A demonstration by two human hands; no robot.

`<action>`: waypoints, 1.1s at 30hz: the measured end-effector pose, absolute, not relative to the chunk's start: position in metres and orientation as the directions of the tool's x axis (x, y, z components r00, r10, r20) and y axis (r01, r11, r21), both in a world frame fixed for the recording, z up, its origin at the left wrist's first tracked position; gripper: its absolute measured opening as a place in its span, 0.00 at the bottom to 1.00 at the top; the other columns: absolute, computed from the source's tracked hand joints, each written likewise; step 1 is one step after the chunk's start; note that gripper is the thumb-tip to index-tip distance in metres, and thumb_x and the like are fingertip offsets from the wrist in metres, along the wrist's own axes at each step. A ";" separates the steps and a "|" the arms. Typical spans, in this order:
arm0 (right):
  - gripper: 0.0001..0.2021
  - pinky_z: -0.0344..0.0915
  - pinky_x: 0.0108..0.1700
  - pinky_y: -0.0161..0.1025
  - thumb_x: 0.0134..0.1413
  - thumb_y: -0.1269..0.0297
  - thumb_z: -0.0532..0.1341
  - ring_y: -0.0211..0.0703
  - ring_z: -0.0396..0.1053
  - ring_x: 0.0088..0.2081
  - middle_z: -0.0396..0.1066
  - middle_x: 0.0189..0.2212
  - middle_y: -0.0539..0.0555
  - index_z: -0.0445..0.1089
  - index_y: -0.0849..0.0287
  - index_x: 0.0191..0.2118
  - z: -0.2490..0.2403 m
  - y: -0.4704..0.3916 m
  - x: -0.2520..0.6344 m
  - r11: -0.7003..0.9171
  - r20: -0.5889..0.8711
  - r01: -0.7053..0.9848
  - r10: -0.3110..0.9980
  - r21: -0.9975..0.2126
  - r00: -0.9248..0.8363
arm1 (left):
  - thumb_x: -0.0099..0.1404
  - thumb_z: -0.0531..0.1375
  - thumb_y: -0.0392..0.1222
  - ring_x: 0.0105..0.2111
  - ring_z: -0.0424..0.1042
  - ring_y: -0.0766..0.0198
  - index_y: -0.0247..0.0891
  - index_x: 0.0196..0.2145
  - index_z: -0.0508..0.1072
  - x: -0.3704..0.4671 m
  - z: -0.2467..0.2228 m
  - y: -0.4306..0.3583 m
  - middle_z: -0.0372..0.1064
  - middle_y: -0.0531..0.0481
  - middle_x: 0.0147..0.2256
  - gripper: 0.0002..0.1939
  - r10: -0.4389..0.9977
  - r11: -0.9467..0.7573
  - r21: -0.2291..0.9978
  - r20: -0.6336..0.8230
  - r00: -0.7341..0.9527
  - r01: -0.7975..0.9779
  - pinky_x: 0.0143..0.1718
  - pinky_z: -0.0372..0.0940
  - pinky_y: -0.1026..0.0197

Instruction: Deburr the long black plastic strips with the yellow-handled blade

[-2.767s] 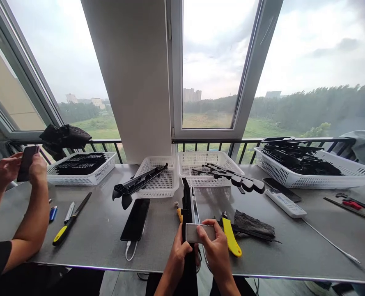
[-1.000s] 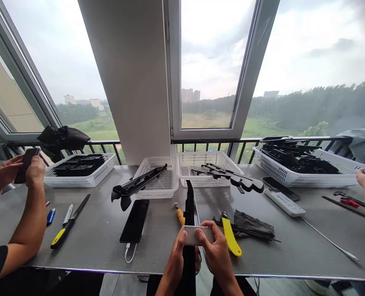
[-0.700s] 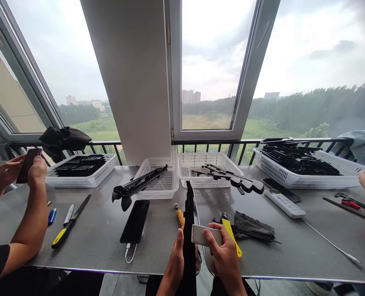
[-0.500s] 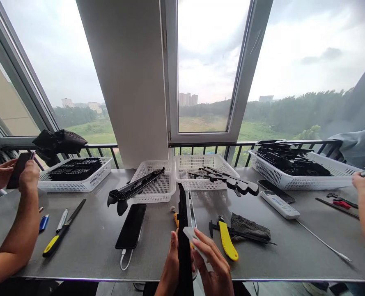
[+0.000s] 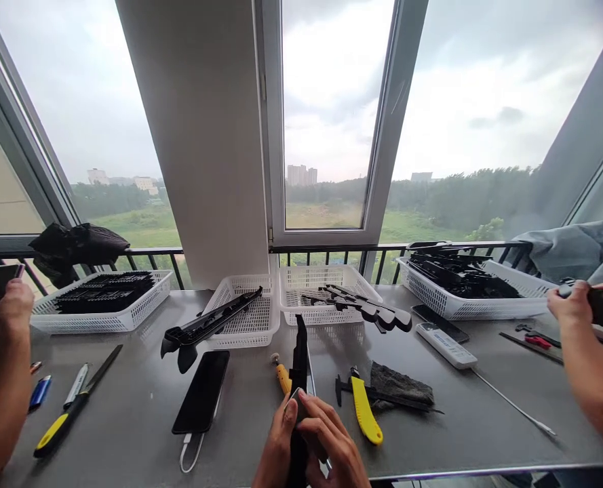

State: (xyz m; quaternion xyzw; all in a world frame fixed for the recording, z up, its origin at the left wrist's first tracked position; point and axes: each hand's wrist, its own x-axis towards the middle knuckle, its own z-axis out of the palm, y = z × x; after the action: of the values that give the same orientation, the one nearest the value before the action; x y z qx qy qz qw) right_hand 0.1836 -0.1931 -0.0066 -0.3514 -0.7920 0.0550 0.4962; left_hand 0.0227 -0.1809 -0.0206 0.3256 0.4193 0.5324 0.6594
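A long black part (image 5: 300,352) stands roughly upright near the table's front edge. My left hand (image 5: 277,444) is closed round its lower left side, thumb up. Against its right side is my right hand (image 5: 334,447), fingers bent, with a small pale piece (image 5: 295,394) between thumb and fingertips, mostly hidden. Just beyond lies an orange-handled tool (image 5: 282,377). To the right are a yellow-handled knife (image 5: 366,413), a black caliper (image 5: 338,391) and a dark grey cloth (image 5: 400,385). A black phone (image 5: 202,392) with a white cable lies to the left.
White baskets (image 5: 275,331) line the table's far side, several holding or supporting black parts. One person's hand (image 5: 13,305) holds a phone at the left; another's hand (image 5: 570,301) holds a black part at the right. A yellow-black file (image 5: 70,413) and power strip (image 5: 446,344) lie nearer.
The view has shifted right. My right hand has moved closer to my left at the black part, and the pale piece now shows less. At the right, a black part has come into view with the person's hand.
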 end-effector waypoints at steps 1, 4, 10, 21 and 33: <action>0.23 0.77 0.64 0.45 0.46 0.79 0.59 0.51 0.74 0.67 0.73 0.68 0.53 0.76 0.50 0.47 -0.009 -0.192 0.185 0.772 0.757 0.481 0.587 -0.416 -0.288 | 0.59 0.72 0.72 0.54 0.79 0.41 0.37 0.55 0.82 0.022 -0.019 -0.182 0.82 0.39 0.50 0.40 0.975 0.222 0.880 -0.209 0.077 -0.421 0.56 0.74 0.47; 0.20 0.78 0.62 0.45 0.46 0.79 0.59 0.52 0.75 0.66 0.75 0.66 0.50 0.75 0.49 0.42 -0.018 -0.190 0.192 0.789 0.760 0.482 0.565 -0.381 -0.322 | 0.58 0.73 0.71 0.44 0.81 0.48 0.37 0.55 0.81 0.022 -0.018 -0.183 0.82 0.43 0.43 0.40 0.973 0.231 0.883 -0.213 0.091 -0.408 0.46 0.75 0.53; 0.16 0.78 0.60 0.45 0.51 0.79 0.59 0.52 0.76 0.64 0.74 0.67 0.49 0.75 0.50 0.39 -0.034 -0.190 0.194 0.770 0.799 0.538 0.540 -0.343 -0.264 | 0.58 0.69 0.77 0.34 0.76 0.55 0.36 0.50 0.81 0.029 -0.014 -0.183 0.79 0.46 0.35 0.41 0.970 0.242 0.889 -0.217 0.110 -0.388 0.35 0.71 0.57; 0.15 0.75 0.64 0.52 0.59 0.77 0.56 0.55 0.70 0.69 0.73 0.68 0.51 0.77 0.51 0.38 -0.032 -0.199 0.173 0.631 0.775 0.615 0.630 -0.473 -0.051 | 0.63 0.66 0.75 0.52 0.78 0.40 0.39 0.46 0.83 0.022 -0.037 -0.176 0.83 0.39 0.47 0.34 0.979 0.182 0.955 -0.199 -0.048 -0.235 0.54 0.74 0.43; 0.17 0.74 0.64 0.50 0.61 0.79 0.55 0.52 0.69 0.70 0.74 0.67 0.52 0.78 0.51 0.40 -0.027 -0.199 0.169 0.677 0.811 0.616 0.577 -0.404 -0.102 | 0.68 0.63 0.65 0.59 0.76 0.40 0.34 0.53 0.83 0.011 -0.062 -0.172 0.81 0.36 0.53 0.31 0.987 0.109 0.994 -0.108 -0.119 -0.002 0.66 0.68 0.46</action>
State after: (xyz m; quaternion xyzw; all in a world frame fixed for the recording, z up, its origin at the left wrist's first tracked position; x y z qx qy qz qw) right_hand 0.1691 -0.1988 -0.0271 -0.4018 -0.7421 -0.0184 0.5363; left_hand 0.0115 -0.1720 -0.0620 0.4425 0.5563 0.4998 0.4949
